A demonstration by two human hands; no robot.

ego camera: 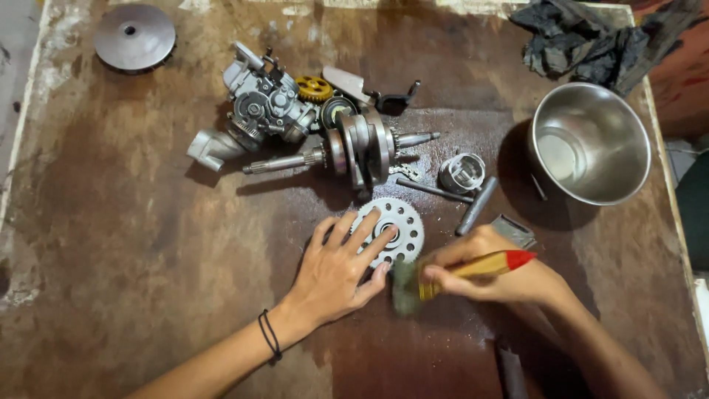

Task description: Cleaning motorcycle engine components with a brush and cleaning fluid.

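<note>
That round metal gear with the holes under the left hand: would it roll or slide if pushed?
The gear lies flat, so it would probably slide, not roll. It looks like stiff metal, likely heavy for its size. The dark, wet-looking table suggests oil, so it may be slippery.

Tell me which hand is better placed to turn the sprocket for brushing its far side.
Left, probably. The left hand already lies flat on the toothed sprocket, fingers spread across its face. The right hand is full, gripping the paintbrush whose bristles sit at the sprocket's near edge.

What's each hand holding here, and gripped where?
Right hand grips a paintbrush by its wooden handle, near the bristles. Left hand holds nothing; its fingers press flat on the round toothed gear.
</note>
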